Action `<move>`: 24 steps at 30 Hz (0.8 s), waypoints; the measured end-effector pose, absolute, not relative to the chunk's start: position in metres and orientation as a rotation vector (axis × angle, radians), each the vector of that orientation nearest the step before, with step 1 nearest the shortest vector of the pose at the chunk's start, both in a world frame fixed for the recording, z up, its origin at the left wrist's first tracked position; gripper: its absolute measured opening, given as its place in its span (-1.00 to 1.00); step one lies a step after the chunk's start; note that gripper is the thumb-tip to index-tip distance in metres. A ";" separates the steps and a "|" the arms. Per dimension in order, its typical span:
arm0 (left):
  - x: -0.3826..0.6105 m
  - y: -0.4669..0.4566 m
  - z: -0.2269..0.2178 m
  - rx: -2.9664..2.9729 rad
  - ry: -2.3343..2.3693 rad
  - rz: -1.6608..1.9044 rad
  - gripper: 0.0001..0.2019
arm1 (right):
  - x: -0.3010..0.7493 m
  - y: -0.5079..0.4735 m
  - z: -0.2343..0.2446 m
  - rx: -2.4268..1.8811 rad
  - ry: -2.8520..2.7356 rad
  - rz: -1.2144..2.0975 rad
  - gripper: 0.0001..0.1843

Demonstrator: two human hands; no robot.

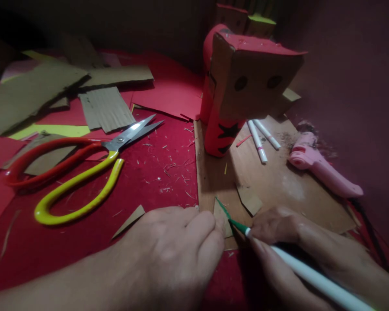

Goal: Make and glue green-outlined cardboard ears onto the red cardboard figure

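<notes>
Little cardboard piece sits near the wooden board's near left corner, long axis pointing roughly away from the person. The left hand is closer, fingers curled together against it, can't tell if they're pinching; the right hand pinches a green-tipped marker, tip on the piece's right edge.

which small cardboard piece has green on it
The flat tan cardboard piece by the left hand, at the white marker's green tip; nearby scraps show none.
</notes>
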State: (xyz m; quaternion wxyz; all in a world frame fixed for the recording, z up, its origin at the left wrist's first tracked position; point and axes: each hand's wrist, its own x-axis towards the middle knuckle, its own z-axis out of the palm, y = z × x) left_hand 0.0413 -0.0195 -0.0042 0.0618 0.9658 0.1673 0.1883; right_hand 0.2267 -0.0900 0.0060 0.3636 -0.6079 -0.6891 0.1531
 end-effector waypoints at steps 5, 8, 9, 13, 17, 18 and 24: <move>0.042 -0.020 -0.004 2.937 0.549 0.556 -0.69 | 0.223 -0.091 0.003 -1.557 -1.713 0.372 -0.86; 0.043 -0.021 -0.003 2.931 0.565 0.524 -0.68 | 0.227 -0.092 0.006 -1.515 -1.815 0.393 -0.86; 0.043 -0.021 -0.003 2.931 0.566 0.517 -0.67 | 0.229 -0.092 0.008 -1.513 -1.858 0.410 -0.85; 0.043 -0.021 -0.005 2.945 0.543 0.549 -0.66 | 0.239 -0.092 0.014 -1.540 -1.927 0.519 -0.82; 0.043 -0.020 -0.006 2.917 0.533 0.559 -0.67 | 0.243 -0.092 0.014 -1.471 -2.015 0.607 -0.80; 0.043 -0.020 -0.006 2.917 0.523 0.577 -0.68 | 0.243 -0.093 0.014 -1.498 -1.989 0.573 -0.82; 0.044 -0.018 -0.005 2.897 0.478 0.605 -0.75 | 0.242 -0.093 0.012 -1.499 -2.007 0.518 -0.82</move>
